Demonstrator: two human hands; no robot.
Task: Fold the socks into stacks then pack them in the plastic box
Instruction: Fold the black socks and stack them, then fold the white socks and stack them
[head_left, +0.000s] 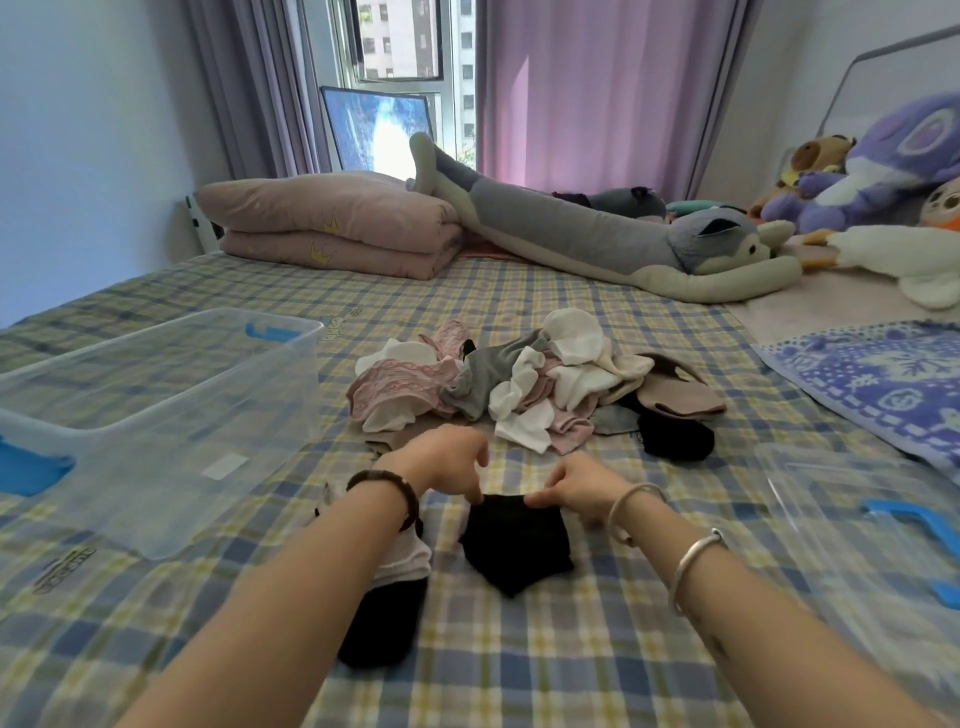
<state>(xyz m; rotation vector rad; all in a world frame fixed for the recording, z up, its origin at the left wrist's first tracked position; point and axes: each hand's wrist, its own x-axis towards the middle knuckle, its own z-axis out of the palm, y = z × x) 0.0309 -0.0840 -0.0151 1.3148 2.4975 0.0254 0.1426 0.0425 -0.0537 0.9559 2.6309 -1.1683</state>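
Observation:
A black sock (514, 543) lies on the checked bedsheet in front of me. My left hand (448, 460) and my right hand (576, 486) each pinch its far edge, one at either corner. Under my left forearm sits a small stack of folded socks (405, 561), white on top, with a black sock (382, 629) lying nearest me. Just beyond my hands is a loose pile of socks (530, 387) in white, pink, grey, brown and black. The clear plastic box (156, 415) with blue handles stands at the left.
The box's clear lid (857, 519) with a blue handle lies at the right. A blue patterned towel (883, 384) is beyond it. A folded pink quilt (332, 228), a long grey plush dog (623, 239) and other plush toys (883, 171) line the far side of the bed.

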